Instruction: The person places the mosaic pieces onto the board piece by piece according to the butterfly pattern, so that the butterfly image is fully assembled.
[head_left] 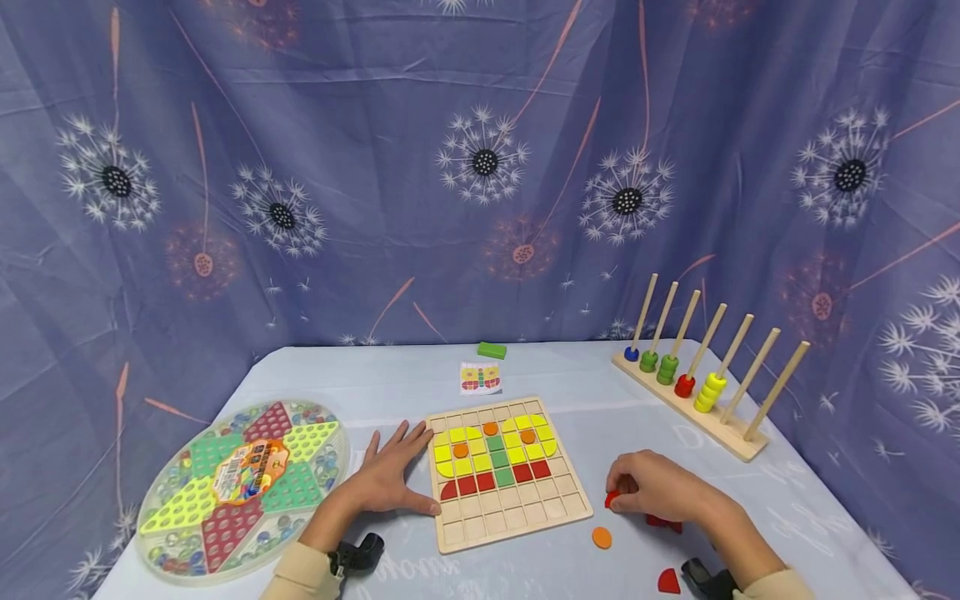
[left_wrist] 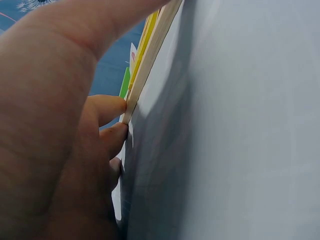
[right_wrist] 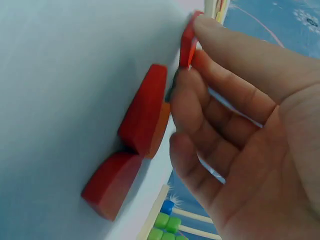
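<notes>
A square wooden grid board [head_left: 517, 518] lies mid-table, bearing yellow, green, orange and red tiles in a butterfly pattern. My left hand [head_left: 390, 477] is spread along the board's left edge, thumb and fingertips touching it; the left wrist view shows fingertips against the wooden rim [left_wrist: 155, 42]. To the right of the board, my right hand [head_left: 663, 483] pinches a small red tile [right_wrist: 188, 41] between thumb and fingers, just above the cloth. Beneath that hand lie more red tiles [head_left: 663, 523], partly hidden. An orange disc [head_left: 602, 537] and a red quarter-round tile [head_left: 669, 581] lie nearby.
Behind the board are a butterfly pattern card [head_left: 480, 378] and a green block [head_left: 492, 351]. A round Chinese checkers board with marbles [head_left: 296, 487] sits at the left. A wooden peg stand with coloured beads [head_left: 693, 407] stands at the back right. Patterned curtain surrounds the table.
</notes>
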